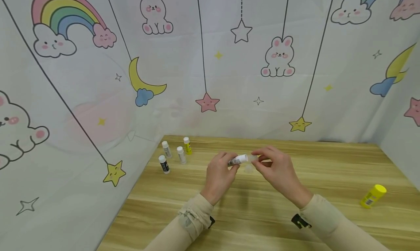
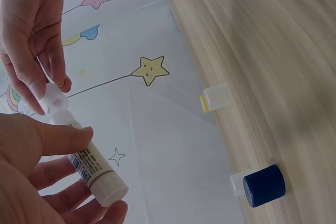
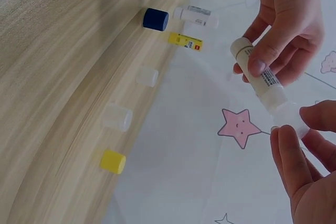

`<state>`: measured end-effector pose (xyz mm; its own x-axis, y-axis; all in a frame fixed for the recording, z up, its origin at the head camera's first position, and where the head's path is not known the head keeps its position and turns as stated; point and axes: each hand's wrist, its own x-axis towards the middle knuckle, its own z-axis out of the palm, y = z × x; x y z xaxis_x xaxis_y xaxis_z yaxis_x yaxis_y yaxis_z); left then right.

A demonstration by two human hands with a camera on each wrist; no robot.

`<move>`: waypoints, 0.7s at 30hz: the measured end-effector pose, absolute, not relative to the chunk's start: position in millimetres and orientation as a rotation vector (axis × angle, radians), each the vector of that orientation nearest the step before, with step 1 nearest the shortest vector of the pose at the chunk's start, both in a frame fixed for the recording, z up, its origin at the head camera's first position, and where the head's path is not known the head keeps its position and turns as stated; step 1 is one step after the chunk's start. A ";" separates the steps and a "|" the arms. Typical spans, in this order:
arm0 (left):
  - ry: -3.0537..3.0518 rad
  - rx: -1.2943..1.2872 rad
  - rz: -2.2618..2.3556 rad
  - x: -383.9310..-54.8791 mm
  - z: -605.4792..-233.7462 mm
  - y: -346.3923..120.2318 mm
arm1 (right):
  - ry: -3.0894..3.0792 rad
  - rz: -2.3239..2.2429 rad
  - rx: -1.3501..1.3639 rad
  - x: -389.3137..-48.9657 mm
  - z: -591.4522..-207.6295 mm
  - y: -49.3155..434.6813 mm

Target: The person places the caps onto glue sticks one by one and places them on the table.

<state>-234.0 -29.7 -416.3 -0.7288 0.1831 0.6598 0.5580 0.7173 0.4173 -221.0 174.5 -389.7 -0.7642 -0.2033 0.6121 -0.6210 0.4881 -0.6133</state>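
Note:
My left hand (image 1: pixel 219 176) grips a white glue stick (image 1: pixel 237 159), thumb across its printed label. The tube slants, its top end toward the right hand. A clear cap (image 3: pixel 290 119) is at that end, pinched between thumb and fingers of my right hand (image 1: pixel 275 167). In the left wrist view the cap (image 2: pixel 54 99) meets the tube; how far it covers the end I cannot tell. Another clear cap (image 1: pixel 248 168) stands on the table just below the hands.
At the table's left stand a dark glue stick (image 1: pixel 164 164), two white glue sticks (image 1: pixel 181 155) and a yellow one (image 1: pixel 187 146). A larger yellow glue stick (image 1: pixel 373 196) is at right. A dark blue cap (image 3: pixel 156 19) and yellow cap (image 3: pixel 113 161) show in the right wrist view.

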 end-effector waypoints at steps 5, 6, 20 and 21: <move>-2.332 -0.566 -0.803 -232.3 -414.2 -27.5 | -2.270 1.223 0.672 -221.5 -390.2 173.8; -2.333 -0.568 -0.799 -232.1 -414.1 -27.0 | -2.270 1.221 0.673 -221.5 -390.2 173.8; -2.312 -0.606 -0.766 -230.4 -414.9 -23.1 | -2.279 1.219 0.676 -222.0 -391.4 175.3; -2.310 -0.612 -0.765 -230.2 -414.9 -22.7 | -2.278 1.220 0.677 -222.1 -391.7 175.4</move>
